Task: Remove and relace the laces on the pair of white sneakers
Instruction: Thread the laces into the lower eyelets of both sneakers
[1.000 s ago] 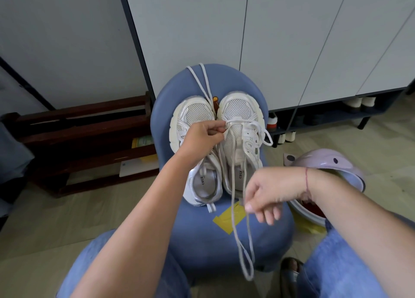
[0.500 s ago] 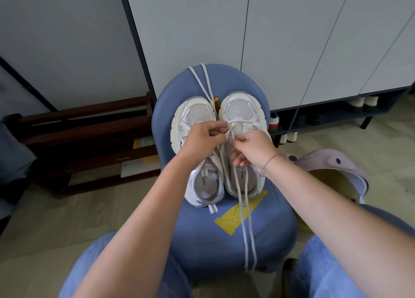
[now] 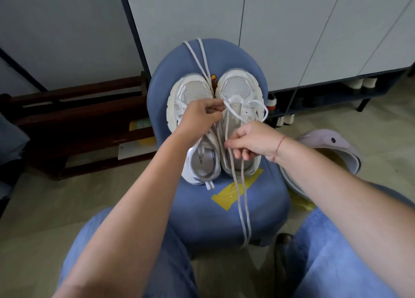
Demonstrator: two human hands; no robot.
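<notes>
Seen from the head camera, the white sneakers sit side by side on a blue chair (image 3: 215,225), toes toward the cabinet (image 3: 179,16). The left hand (image 3: 201,118) reaches over the left sneaker (image 3: 193,91), its grip pinching the lace (image 3: 243,207) near the toe of the right sneaker (image 3: 238,86). The right hand (image 3: 253,140) has its grip curled round both lace strands, which hang past the yellow tape (image 3: 222,200). A loose lace (image 3: 197,57) lies above, between the toes.

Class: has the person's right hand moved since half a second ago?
Yes. The right hand has drawn back along the right-side sneaker, from its eyelets toward its heel, nearer the yellow tape.
</notes>
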